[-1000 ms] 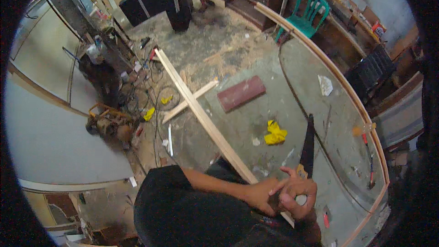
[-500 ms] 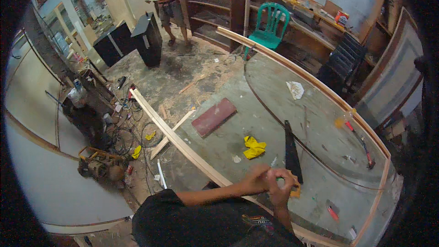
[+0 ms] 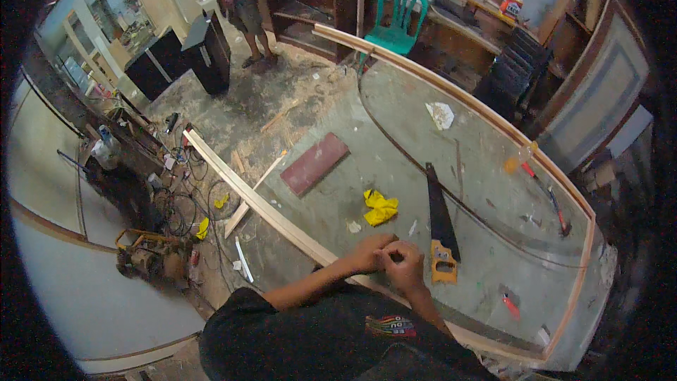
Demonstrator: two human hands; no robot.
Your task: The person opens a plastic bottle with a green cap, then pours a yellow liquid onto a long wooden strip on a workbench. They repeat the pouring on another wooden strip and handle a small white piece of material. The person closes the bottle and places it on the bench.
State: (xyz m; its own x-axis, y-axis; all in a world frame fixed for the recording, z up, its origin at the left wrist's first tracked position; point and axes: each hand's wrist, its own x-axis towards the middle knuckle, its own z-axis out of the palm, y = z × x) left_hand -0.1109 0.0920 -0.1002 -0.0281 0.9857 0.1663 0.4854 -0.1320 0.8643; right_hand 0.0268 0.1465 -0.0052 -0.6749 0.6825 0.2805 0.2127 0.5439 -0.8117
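Note:
My left hand (image 3: 369, 252) and my right hand (image 3: 404, 265) meet in front of my body, above the near side of the greenish-grey work surface (image 3: 395, 162). Both have their fingers curled in, and the fingertips come together. Whatever lies between them, if anything, is too small or hidden to make out. Just right of my right hand lies a handsaw (image 3: 442, 222) with a dark blade and an orange handle. A crumpled yellow wrapper (image 3: 381, 207) rests beyond my hands, close to a small pale scrap (image 3: 353, 227).
Long wooden strips (image 3: 257, 201) cross at the left, and a wooden frame edge (image 3: 479, 116) runs along the far side. A maroon block (image 3: 314, 164), a hammer (image 3: 546, 190) and a red cutter (image 3: 511, 306) lie around. Beyond are a green chair (image 3: 395, 25), a compressor (image 3: 151, 257) and another person (image 3: 243, 7).
My joined hands have shifted left from the saw, so its orange handle now shows fully. The view has turned slightly right. The other person's arms and the pale thing held have moved.

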